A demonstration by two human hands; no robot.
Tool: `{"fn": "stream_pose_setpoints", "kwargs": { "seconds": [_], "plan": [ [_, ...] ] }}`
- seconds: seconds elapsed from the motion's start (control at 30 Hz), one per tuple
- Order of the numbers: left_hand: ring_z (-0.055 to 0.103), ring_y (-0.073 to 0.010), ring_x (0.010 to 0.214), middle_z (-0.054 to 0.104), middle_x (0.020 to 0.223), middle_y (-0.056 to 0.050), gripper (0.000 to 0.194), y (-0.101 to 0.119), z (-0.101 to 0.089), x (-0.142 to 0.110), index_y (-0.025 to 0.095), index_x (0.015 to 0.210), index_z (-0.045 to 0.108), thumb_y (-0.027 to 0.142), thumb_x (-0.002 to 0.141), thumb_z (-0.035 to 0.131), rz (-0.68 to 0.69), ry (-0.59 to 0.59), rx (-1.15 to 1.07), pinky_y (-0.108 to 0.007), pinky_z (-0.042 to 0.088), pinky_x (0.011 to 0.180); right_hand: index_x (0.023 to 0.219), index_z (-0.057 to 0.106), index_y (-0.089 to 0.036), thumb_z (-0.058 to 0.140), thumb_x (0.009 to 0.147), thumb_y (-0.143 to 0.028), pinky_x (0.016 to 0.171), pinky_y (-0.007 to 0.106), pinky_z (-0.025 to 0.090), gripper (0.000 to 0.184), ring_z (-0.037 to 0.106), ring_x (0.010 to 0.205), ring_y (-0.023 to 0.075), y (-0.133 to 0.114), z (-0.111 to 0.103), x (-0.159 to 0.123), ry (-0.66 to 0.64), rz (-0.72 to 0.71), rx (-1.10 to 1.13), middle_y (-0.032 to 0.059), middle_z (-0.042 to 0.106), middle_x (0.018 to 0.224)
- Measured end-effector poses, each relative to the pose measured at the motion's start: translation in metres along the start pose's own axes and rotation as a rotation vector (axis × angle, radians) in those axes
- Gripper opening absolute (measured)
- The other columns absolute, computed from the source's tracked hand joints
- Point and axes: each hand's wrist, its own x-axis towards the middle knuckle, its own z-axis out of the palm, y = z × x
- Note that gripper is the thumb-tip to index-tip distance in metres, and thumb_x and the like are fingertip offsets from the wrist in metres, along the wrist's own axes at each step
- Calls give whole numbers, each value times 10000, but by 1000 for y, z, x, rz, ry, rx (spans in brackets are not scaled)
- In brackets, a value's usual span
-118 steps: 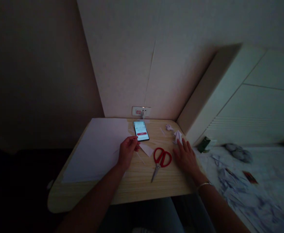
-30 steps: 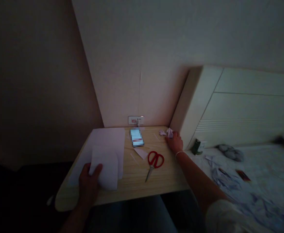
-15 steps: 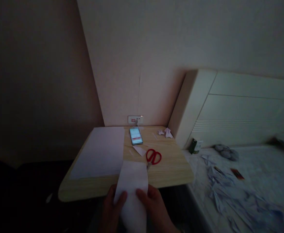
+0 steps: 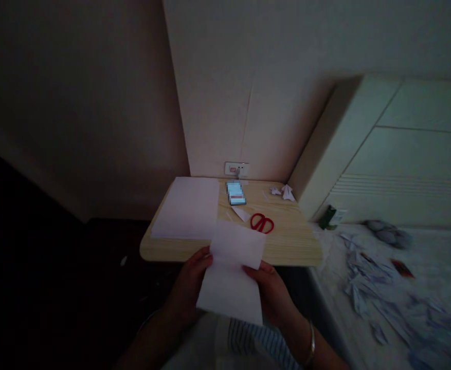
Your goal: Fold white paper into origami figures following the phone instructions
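Note:
A white sheet of paper is held between my two hands, over my lap and in front of the table's near edge. A crease runs across its middle. My left hand pinches its left edge, thumb on top. At the right edge, my right hand grips it the same way. The paper's far end overlaps the table and hides the blades of the red-handled scissors. A stack of white paper lies on the table's left side.
On the wooden table lie a lit phone, a paper scrap and folded paper pieces near the back right corner. A wall socket sits behind. To the right is a bed strewn with many paper pieces.
My left hand took the sheet from the left of the table and brought it over my lap. My right hand left the folded paper and took the sheet's other edge. The view shifted.

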Motion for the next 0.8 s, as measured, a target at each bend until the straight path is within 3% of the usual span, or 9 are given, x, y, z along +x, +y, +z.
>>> {"fn": "stream_pose_setpoints", "kwargs": {
  "seconds": [0.07,0.13,0.23,0.3,0.4,0.5,0.57,0.7,0.8],
  "plan": [
    [651,-203,847,687,1020,-70,502,-3,3,-2,213,1151,568,439,713,663,34,-23,-202,-305,502,712,809,725,-191,734,610,-265,559,273,412,213,551,566,149,-1,0,3,147,-102,-35,21,679,690],
    [615,-234,1021,644,1147,-93,556,-10,8,-5,225,1183,542,587,761,550,54,-56,-301,-347,492,826,807,733,-229,677,665,-265,528,252,387,157,500,541,124,0,0,6,256,-297,-173,-9,641,655],
    [587,-267,1079,589,1240,-121,628,-22,15,-8,239,1257,488,630,767,510,110,-114,-277,-366,491,835,870,744,-266,608,729,-247,540,259,394,197,477,560,125,5,-2,7,214,-546,-485,-8,602,678],
    [609,-246,1033,572,1269,-85,636,-24,17,-6,303,1316,407,521,753,608,199,-21,-220,-344,505,799,942,734,-286,569,764,-237,579,271,421,248,506,620,141,10,-5,4,130,-613,-634,9,617,755],
    [628,-210,958,558,1281,-65,669,-16,13,0,314,1346,345,370,753,650,308,73,-102,-305,514,745,1032,703,-295,521,801,-236,660,292,463,300,565,752,169,14,-10,-3,39,-554,-704,29,654,940],
    [639,-189,858,616,1191,-83,697,-8,8,5,259,1354,352,323,737,667,366,62,25,-270,510,686,1159,624,-278,495,837,-290,852,357,469,347,553,1053,227,12,-8,-5,7,-461,-558,49,586,1224],
    [644,-178,787,663,1089,-84,718,-7,6,5,246,1371,335,321,739,668,350,9,93,-262,506,653,1284,490,-290,521,848,-349,853,371,479,441,577,1040,221,8,-2,-2,60,-417,-447,62,572,1240],
    [646,-175,751,686,1004,-82,654,-10,9,4,218,1320,402,323,734,673,310,-69,167,-261,501,642,1305,399,-269,724,707,-350,690,317,516,685,626,800,181,4,14,8,68,-350,-469,52,632,1013],
    [644,-184,797,675,1036,-87,539,-10,11,4,195,1207,488,330,722,681,316,-47,120,-269,503,674,1281,411,-267,735,696,-362,712,313,519,675,625,873,194,4,21,10,68,-319,-432,60,620,1087]
  ]
}}
